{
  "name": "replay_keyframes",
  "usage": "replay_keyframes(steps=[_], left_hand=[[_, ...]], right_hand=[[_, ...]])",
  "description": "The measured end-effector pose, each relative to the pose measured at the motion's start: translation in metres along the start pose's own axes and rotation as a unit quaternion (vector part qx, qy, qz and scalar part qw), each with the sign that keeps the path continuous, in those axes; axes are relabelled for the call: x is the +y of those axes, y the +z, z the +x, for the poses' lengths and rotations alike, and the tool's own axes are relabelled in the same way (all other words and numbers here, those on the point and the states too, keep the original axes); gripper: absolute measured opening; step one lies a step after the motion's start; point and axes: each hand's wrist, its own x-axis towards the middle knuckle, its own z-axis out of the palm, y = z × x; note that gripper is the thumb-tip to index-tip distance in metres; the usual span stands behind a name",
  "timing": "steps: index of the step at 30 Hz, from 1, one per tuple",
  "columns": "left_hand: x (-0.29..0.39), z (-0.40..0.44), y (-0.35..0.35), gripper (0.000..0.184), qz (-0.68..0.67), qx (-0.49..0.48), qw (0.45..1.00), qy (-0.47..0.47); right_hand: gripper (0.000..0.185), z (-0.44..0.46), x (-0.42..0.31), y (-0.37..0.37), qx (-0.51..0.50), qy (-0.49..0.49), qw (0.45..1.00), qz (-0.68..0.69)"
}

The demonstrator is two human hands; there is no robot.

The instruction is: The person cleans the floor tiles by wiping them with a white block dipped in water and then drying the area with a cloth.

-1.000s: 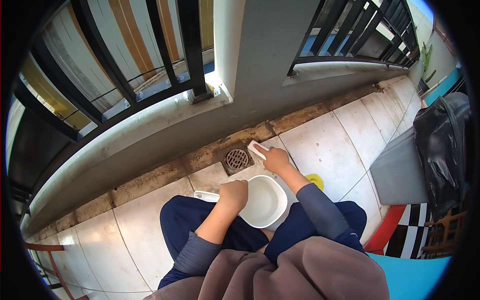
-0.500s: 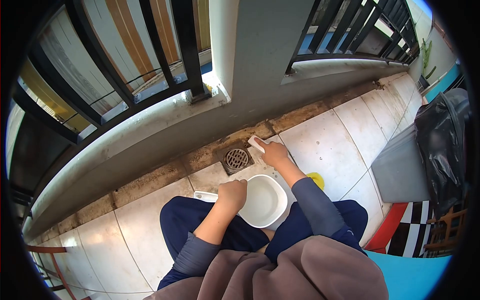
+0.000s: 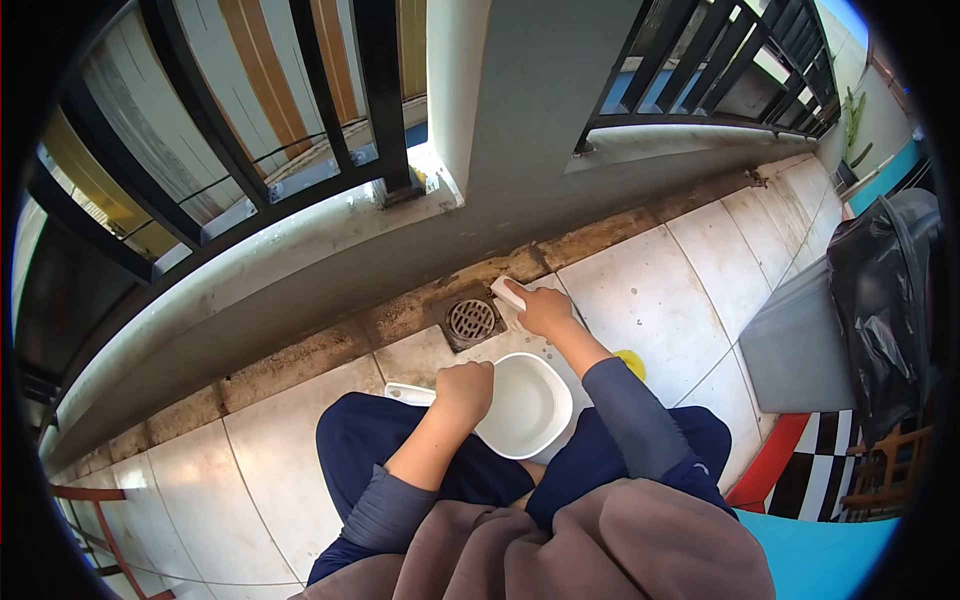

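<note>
On the floor tiles (image 3: pixel 655 290) below the wall (image 3: pixel 530 190): right hand (image 3: pixel 547 310) pinches a white block (image 3: pixel 507 296), between 1 and 2 o'clock of the drain (image 3: pixel 471 319). Block just shifted slightly drainward; reads as a short rubbing stroke. Left hand (image 3: pixel 464 390) unmoved, closed round the handle (image 3: pixel 408 394) of a white dipper (image 3: pixel 532 405), drain's 5 o'clock. Count: one block, one drain, one dipper, one yellow thing (image 3: pixel 632 363) at dipper's 2 o'clock.

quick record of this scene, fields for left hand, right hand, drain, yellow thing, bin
left hand: closed on the handle of a white dipper
right hand: holding a white block beside the drain
drain: round grate in the floor, near the wall
yellow thing: partly hidden behind right sleeve
bin: grey, black bag over its rim
</note>
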Motion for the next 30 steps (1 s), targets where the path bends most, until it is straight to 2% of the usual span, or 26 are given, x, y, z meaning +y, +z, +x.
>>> replay_keyframes(steps=[2,6,10,13,14,18,21,22,25,26,30], left_hand=[[0.000,0.001,0.003,0.019,0.003,0.005,1.000,0.001],[-0.001,0.000,-0.001,0.019,-0.004,-0.001,1.000,0.000],[0.000,-0.001,0.004,0.019,-0.010,0.009,1.000,-0.009],[0.001,0.002,0.004,0.018,-0.010,0.006,1.000,-0.008],[0.001,0.003,0.004,0.018,-0.010,0.002,1.000,-0.008],[0.000,0.001,0.005,0.017,-0.007,0.015,1.000,-0.004],[0.001,0.002,0.006,0.017,-0.006,0.020,1.000,-0.005],[0.002,0.003,0.004,0.016,-0.005,0.014,1.000,-0.004],[0.002,0.004,0.003,0.016,-0.007,0.012,1.000,-0.001],[0.001,0.004,0.003,0.016,-0.008,0.014,1.000,0.000],[0.002,0.002,0.005,0.016,-0.007,0.030,1.000,-0.004]], right_hand=[[0.068,0.003,-0.005,0.000,-0.014,0.024,1.000,0.004],[0.072,-0.013,0.003,0.020,0.017,-0.097,0.994,-0.042],[0.071,-0.008,0.027,0.016,0.021,0.010,1.000,0.015],[0.071,-0.020,0.014,0.021,0.027,-0.034,0.998,-0.038],[0.069,-0.022,0.013,0.027,0.020,-0.075,0.996,-0.031],[0.067,-0.018,0.018,0.012,0.012,0.015,1.000,0.004],[0.068,-0.010,0.007,0.022,0.040,0.003,0.999,-0.028],[0.067,-0.012,0.003,0.022,0.014,-0.022,0.999,-0.033],[0.068,-0.014,0.009,0.010,-0.007,-0.018,1.000,-0.011],[0.067,-0.008,0.013,0.014,0.022,-0.004,1.000,0.001],[0.065,-0.014,-0.001,0.015,0.020,-0.023,0.996,-0.081]])
